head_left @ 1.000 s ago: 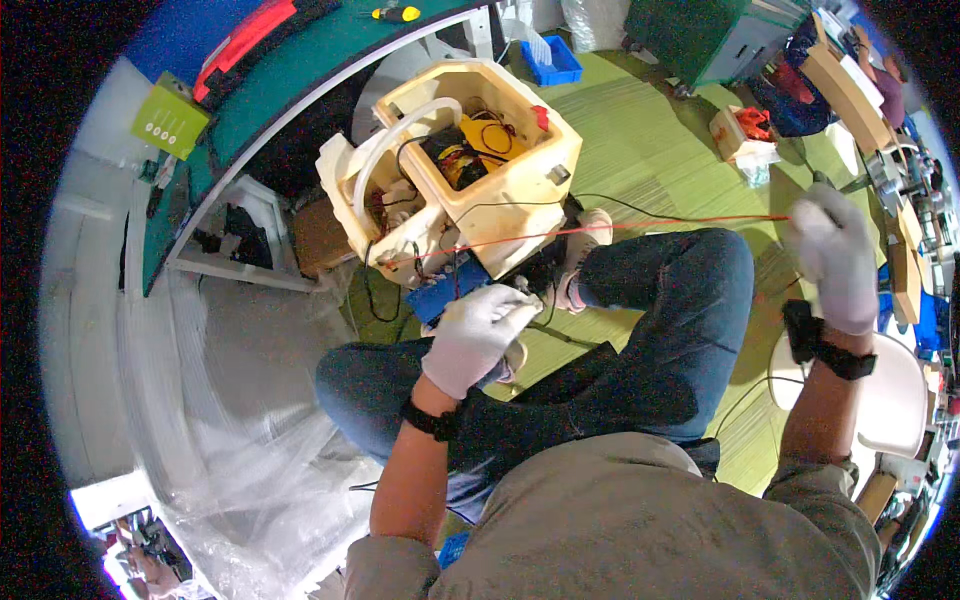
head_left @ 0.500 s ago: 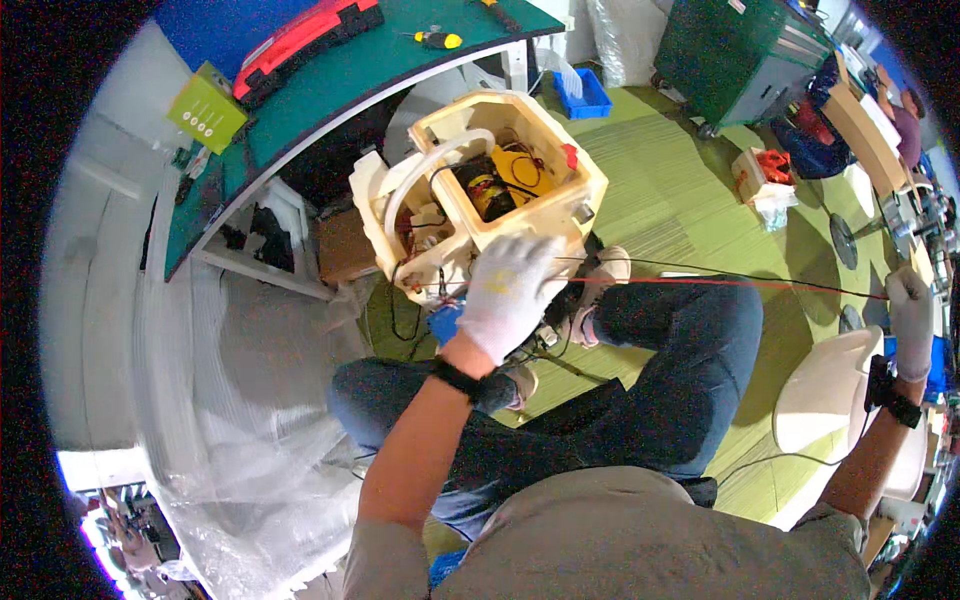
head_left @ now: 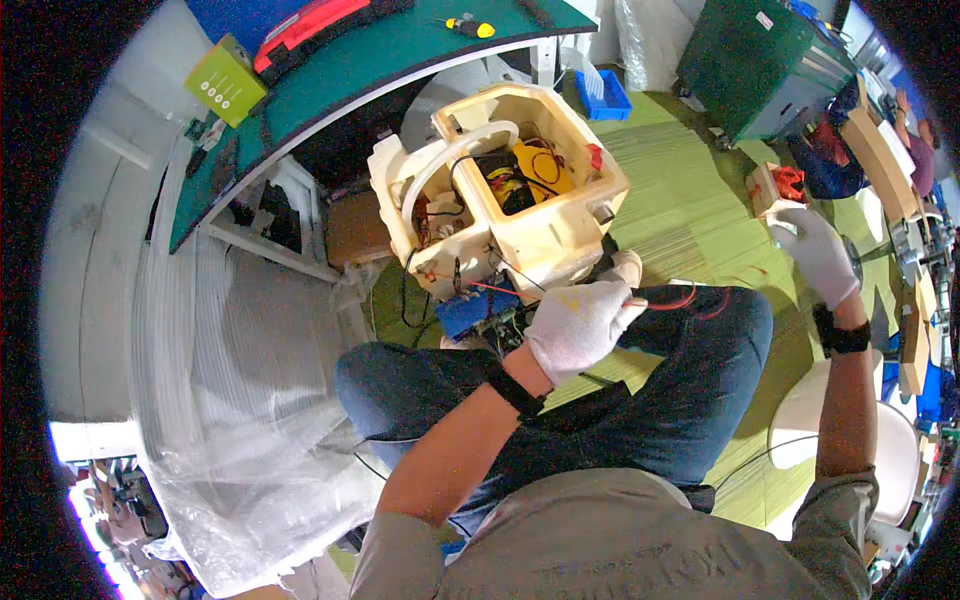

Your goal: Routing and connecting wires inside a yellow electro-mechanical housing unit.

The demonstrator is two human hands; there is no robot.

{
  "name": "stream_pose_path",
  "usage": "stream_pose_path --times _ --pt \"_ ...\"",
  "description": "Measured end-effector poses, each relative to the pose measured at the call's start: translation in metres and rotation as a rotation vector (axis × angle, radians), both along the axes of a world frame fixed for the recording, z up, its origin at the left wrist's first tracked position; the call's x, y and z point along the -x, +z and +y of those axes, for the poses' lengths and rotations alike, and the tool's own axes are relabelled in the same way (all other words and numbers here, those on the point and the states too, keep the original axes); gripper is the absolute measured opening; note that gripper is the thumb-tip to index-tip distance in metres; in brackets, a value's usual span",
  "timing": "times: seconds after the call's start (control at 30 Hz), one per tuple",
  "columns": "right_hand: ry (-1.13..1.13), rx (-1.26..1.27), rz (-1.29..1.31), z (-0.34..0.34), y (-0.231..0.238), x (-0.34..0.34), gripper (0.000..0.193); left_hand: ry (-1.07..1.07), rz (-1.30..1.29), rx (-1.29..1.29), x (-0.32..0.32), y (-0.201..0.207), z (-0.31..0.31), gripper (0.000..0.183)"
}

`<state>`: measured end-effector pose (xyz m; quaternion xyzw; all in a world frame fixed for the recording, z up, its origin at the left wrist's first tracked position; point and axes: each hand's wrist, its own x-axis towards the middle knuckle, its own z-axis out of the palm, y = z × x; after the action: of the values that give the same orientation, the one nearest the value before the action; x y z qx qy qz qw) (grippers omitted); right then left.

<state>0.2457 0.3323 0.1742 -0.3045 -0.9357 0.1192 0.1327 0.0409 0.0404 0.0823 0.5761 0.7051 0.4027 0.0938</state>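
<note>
My left hand (head_left: 580,325), in a white glove, pinches a thin red wire (head_left: 480,285) and a black wire (head_left: 518,270) beside the near side of a cream plastic housing (head_left: 545,235). Past the fingers, reddish loose ends curl over my right knee. Inside the housing lie a yellow part (head_left: 543,168), dark wiring and a pale curved tube (head_left: 445,160). A blue box-like part (head_left: 475,312) with wires sits at its near side, partly behind my left hand. My gloved right hand (head_left: 818,258) is raised far to the right, fingers apart, nothing visible in it.
A green-topped bench (head_left: 360,60) stands at the far left, with a red case (head_left: 320,35), a green box (head_left: 225,82) and a yellow-black screwdriver (head_left: 468,27). Behind are a blue bin (head_left: 603,97) and a green cabinet (head_left: 760,70). A white chair (head_left: 800,415) stands at right.
My right hand has let go of the stretched wires and moved left and up, opening. My left hand has shifted right and nearer; the wire ends have sprung back toward it.
</note>
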Motion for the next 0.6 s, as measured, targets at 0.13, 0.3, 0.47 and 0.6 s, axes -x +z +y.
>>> stream_pose_path --times 0.13,0.3,0.47,0.6 --pt "0.283 0.296 -0.156 -0.068 0.015 0.082 0.051 -0.013 0.134 -0.13 -0.005 0.024 -0.01 0.031" --pt "0.362 0.838 -0.43 -0.149 0.004 0.158 0.052 -0.109 0.188 -0.099 -0.03 0.024 -0.026 0.033" --pt "0.516 0.924 -0.695 -0.196 -0.071 0.183 0.059 -0.208 0.316 -0.053 -0.052 0.019 -0.039 0.032" --pt "0.401 1.366 -0.624 -0.219 -0.057 0.184 0.05 -0.27 0.318 -0.112 -0.059 0.014 -0.052 0.027"
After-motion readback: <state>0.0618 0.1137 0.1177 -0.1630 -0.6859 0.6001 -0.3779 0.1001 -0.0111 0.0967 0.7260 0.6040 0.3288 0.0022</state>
